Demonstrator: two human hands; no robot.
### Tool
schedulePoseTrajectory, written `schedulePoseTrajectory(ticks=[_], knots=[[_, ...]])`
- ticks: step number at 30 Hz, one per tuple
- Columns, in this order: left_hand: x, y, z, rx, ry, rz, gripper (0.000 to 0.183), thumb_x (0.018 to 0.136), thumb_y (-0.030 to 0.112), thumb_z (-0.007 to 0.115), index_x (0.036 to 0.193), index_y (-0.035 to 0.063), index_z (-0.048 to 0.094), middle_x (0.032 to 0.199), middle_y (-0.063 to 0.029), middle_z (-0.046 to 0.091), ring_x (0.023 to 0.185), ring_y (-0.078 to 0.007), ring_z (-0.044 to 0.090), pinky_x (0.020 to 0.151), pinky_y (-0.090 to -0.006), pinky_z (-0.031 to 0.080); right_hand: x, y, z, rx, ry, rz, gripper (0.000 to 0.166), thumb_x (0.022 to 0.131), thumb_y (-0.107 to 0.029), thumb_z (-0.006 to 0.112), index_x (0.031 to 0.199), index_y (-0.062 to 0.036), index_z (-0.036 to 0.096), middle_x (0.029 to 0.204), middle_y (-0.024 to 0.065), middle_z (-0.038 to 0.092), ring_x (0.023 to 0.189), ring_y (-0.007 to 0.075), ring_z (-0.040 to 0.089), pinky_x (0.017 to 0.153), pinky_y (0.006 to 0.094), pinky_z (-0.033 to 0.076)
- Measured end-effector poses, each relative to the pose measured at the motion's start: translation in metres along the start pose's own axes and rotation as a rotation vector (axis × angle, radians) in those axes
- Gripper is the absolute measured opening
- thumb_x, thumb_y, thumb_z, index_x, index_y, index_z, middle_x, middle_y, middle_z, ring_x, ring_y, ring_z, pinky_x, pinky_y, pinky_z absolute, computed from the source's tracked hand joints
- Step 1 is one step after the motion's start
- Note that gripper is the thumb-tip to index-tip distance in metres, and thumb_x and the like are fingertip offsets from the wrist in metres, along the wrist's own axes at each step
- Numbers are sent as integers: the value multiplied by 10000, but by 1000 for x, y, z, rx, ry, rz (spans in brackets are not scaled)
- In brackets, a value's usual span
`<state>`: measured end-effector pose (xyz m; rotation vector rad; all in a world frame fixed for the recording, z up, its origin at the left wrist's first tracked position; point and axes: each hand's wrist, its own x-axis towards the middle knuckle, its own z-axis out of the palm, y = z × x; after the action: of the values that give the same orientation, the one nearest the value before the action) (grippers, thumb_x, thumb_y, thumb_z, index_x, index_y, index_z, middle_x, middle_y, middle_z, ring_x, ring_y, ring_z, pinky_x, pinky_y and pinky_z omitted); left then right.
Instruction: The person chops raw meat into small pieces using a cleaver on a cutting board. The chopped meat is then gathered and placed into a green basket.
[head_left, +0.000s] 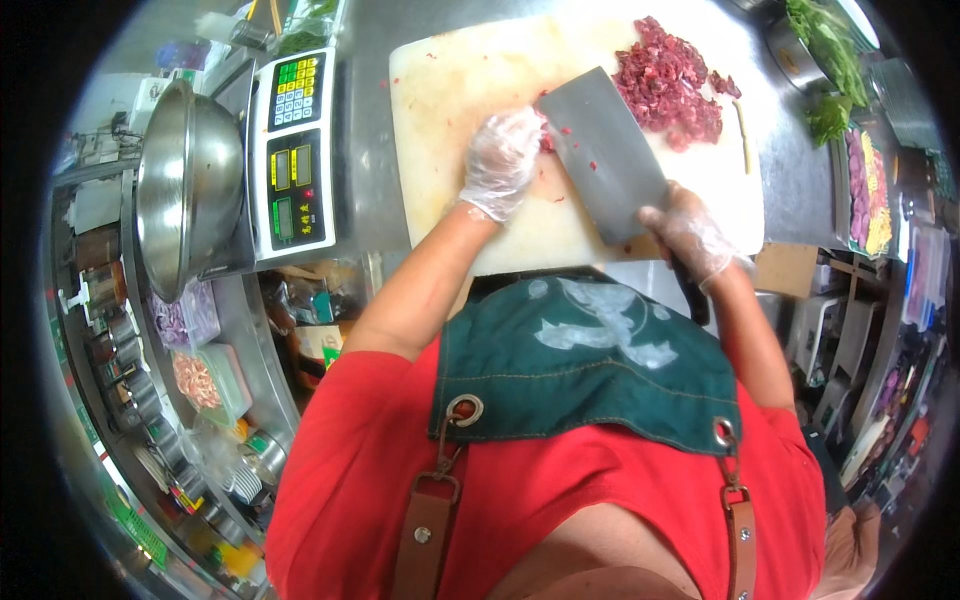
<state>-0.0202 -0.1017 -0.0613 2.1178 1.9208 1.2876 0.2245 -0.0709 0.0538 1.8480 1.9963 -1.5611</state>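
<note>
My right hand (686, 225), in a clear plastic glove, grips a cleaver (606, 154) by its dark handle, the broad grey blade lying over the cutting board (450, 82). Small bits of red meat cling to the blade. My left hand (504, 154), in a clear plastic glove, has its fingers curled at the blade's left edge, beside small red meat pieces (547, 139). Whether the fingers hold any of these cannot be made out. A heap of chopped red meat (667, 86) lies on the board's upper right, behind the blade.
A digital scale (296, 157) with a steel bowl (191, 187) stands to the left. A thin tan strip (742, 137) is at the board's right side. Leafy greens (832, 60), a steel pot (796, 60) and a tray of sliced food (868, 191) are at the right.
</note>
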Motion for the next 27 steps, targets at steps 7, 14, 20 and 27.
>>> schedulePoseTrajectory(ticks=[7, 14, 20, 27], knots=[[1, -2, -1, 41, -3, 55, 195, 800, -2, 625, 977, 53, 687, 976, -120, 691, 927, -300, 640, 841, -384, 495, 5, -24, -2, -118, -12, 49, 282, 881, -153, 593, 1065, 53, 533, 641, 86, 537, 500, 169, 539, 472, 324, 461], [5, 4, -3, 26, -9, 74, 204, 806, -3, 611, 986, 63, 683, 985, -114, 689, 938, -303, 638, 845, -393, 499, 42, -27, 22, -96, 72, -130, 411, 844, -197, 605, 1112, 109, 551, 898, 301, 649, 860, 372, 667, 803, 428, 516], [-2, -3, 3, 192, 53, 139, 222, 726, 16, 611, 936, 84, 638, 950, -94, 658, 910, -287, 620, 813, -402, 497, 34, -6, 28, -81, 40, -105, 432, 851, -219, 582, 1139, 101, 542, 972, 318, 640, 883, 394, 662, 828, 433, 514], [5, 14, -7, -5, -60, 122, 157, 789, 29, 639, 935, 79, 665, 911, -103, 667, 881, -308, 617, 810, -410, 486, 68, -17, 36, -123, -27, -231, 425, 866, -229, 552, 1143, 93, 533, 1034, 303, 631, 920, 438, 630, 829, 448, 504]])
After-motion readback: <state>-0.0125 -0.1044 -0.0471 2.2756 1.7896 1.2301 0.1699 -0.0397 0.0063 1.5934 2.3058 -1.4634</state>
